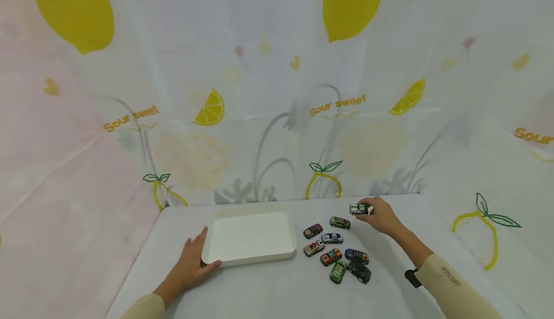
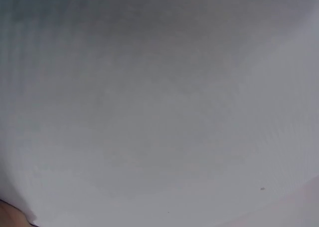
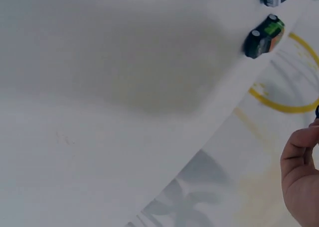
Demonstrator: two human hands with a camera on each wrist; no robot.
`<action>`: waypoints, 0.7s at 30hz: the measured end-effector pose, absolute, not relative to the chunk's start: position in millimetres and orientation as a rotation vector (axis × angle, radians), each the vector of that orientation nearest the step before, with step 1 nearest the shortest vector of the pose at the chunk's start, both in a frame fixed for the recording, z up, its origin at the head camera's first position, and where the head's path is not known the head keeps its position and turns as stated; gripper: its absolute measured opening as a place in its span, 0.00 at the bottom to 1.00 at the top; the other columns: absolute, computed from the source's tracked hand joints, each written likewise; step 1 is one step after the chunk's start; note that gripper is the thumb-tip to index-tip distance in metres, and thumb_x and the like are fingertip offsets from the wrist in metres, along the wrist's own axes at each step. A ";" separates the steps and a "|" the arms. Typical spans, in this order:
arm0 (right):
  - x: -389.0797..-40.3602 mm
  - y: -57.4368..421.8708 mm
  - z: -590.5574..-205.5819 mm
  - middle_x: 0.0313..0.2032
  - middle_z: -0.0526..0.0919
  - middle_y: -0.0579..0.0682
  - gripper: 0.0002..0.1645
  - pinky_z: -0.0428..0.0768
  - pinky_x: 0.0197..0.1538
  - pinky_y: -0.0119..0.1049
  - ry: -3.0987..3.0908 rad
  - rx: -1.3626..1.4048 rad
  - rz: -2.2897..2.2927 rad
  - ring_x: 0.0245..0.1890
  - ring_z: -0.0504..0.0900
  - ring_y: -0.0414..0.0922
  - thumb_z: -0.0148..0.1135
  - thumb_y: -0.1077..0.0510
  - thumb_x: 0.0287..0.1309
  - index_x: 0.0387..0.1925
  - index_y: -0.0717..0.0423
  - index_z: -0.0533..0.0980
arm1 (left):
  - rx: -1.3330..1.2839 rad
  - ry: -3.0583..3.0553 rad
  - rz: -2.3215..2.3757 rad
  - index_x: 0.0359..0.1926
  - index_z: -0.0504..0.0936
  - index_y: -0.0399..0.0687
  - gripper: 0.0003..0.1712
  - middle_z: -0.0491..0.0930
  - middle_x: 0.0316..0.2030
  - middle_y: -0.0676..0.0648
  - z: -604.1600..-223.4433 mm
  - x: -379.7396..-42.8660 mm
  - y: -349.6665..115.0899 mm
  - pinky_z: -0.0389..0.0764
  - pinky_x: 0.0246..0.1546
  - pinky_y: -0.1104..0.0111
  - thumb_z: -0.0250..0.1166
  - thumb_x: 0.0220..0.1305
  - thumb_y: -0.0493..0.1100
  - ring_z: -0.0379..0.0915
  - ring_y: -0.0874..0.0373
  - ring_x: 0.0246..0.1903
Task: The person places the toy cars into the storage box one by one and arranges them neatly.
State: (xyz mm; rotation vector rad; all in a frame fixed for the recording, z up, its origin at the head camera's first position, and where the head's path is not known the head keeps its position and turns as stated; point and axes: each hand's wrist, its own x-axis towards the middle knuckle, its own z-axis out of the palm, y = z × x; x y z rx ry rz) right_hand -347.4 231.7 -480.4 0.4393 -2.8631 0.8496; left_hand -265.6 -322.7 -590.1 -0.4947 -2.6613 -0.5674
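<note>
My right hand [image 1: 382, 216] pinches a small toy car [image 1: 358, 209], pale with green and dark parts, above the table's back right. In the right wrist view, curled fingers [image 3: 299, 155] show at the right edge, with the car almost wholly out of frame. Along the left wall of a white rectangular tray [image 1: 248, 262] rests my left hand [image 1: 190, 264], its fingers stretched out and its thumb at the front corner. Only a sliver of skin [image 2: 11, 216] appears in the left wrist view.
Several toy cars lie between the tray and my right arm, among them a green one [image 1: 338, 271], a black one [image 1: 359, 271] and a white one [image 1: 332, 238]. Behind the white table [image 1: 268, 290] hangs a lemon-print cloth [image 1: 277, 155].
</note>
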 end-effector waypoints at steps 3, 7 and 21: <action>-345.9 230.4 -476.4 0.40 0.76 0.58 0.23 0.73 0.27 0.32 -2.873 0.445 0.870 0.28 0.75 0.42 0.68 0.54 0.48 0.46 0.59 0.77 | -0.498 -2.668 -0.585 0.69 0.49 0.34 0.60 0.62 0.64 0.35 -595.9 -262.6 -316.2 0.55 0.57 0.39 0.67 0.46 0.63 0.60 0.41 0.61; -344.3 225.2 -473.9 0.41 0.76 0.57 0.24 0.74 0.27 0.32 -2.906 0.444 0.896 0.29 0.76 0.42 0.68 0.53 0.49 0.48 0.58 0.76 | -0.514 -2.693 -0.591 0.70 0.48 0.35 0.60 0.63 0.63 0.35 -597.3 -261.6 -310.4 0.54 0.57 0.40 0.66 0.47 0.65 0.60 0.40 0.61; -379.4 137.5 -451.6 0.46 0.78 0.57 0.24 0.78 0.42 0.44 -2.887 0.553 0.926 0.42 0.77 0.51 0.66 0.53 0.52 0.50 0.59 0.75 | -0.486 -2.733 -0.630 0.71 0.44 0.39 0.60 0.62 0.63 0.35 -581.9 -263.9 -324.6 0.51 0.60 0.40 0.65 0.49 0.65 0.58 0.39 0.62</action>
